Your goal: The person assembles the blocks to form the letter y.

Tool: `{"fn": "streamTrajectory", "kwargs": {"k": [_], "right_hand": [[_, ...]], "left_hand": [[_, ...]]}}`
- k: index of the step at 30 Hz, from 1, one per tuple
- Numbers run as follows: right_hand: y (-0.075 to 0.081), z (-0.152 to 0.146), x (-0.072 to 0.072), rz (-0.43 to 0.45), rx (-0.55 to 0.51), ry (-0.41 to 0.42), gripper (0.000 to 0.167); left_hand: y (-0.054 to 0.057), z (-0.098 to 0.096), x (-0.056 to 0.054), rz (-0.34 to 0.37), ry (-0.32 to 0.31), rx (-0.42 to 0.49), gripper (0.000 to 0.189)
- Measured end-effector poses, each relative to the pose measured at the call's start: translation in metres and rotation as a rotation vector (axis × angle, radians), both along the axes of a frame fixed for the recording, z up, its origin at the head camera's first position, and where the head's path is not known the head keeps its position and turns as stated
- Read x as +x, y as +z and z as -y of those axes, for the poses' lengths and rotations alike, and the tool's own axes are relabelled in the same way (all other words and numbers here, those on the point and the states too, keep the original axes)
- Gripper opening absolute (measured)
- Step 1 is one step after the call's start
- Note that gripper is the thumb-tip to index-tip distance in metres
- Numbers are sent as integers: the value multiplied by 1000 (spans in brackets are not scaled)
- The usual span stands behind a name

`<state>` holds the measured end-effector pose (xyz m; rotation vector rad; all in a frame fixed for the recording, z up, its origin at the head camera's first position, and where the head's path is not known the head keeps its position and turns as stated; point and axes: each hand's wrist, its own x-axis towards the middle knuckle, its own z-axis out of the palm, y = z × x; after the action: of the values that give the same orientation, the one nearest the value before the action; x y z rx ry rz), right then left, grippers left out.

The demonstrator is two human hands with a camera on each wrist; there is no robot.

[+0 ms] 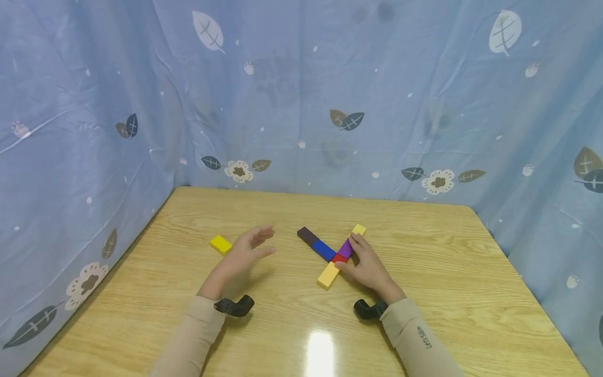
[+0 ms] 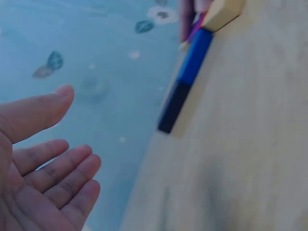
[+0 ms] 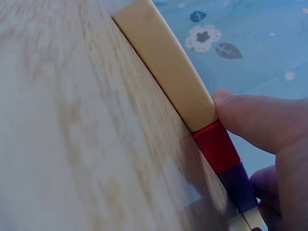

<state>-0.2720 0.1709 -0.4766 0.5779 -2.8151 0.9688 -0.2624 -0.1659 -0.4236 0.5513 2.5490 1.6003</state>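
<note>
A slanting row on the table has a pale yellow block [image 1: 327, 276] at the near end, then a red block [image 3: 216, 147], a purple block [image 1: 346, 248] and another pale yellow block [image 1: 360, 229] at the far end. From the red one, a blue block [image 1: 324, 251] and a dark brown block [image 1: 308, 235] run off to the far left. My right hand [image 1: 369, 264] touches the slanting row from its right side, thumb by the near pale block, fingertips by the purple and far blocks. My left hand [image 1: 242, 256] hovers with nothing in it, fingers loosely extended.
A bright yellow block [image 1: 220, 244] lies apart on the left, partly behind my left hand. The wooden table [image 1: 424, 235] is bordered by a blue patterned curtain [image 1: 301, 78] at the back and sides. Each wrist wears a black camera mount.
</note>
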Motion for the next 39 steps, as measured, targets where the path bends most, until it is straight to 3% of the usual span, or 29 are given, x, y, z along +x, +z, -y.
{"fn": "streamTrajectory", "kwargs": {"k": [8, 19, 29, 39], "right_hand": [[0, 1, 0, 23, -10, -4, 87], [2, 1, -2, 9, 3, -5, 86], [2, 1, 0, 22, 8, -16, 86], [2, 1, 0, 41, -10, -10, 87]], "left_hand": [[8, 37, -4, -30, 88, 10, 65], [-1, 88, -10, 12, 225, -103, 79], [-6, 103, -9, 171, 204, -201, 85], [-16, 105, -10, 205, 194, -235, 87]]}}
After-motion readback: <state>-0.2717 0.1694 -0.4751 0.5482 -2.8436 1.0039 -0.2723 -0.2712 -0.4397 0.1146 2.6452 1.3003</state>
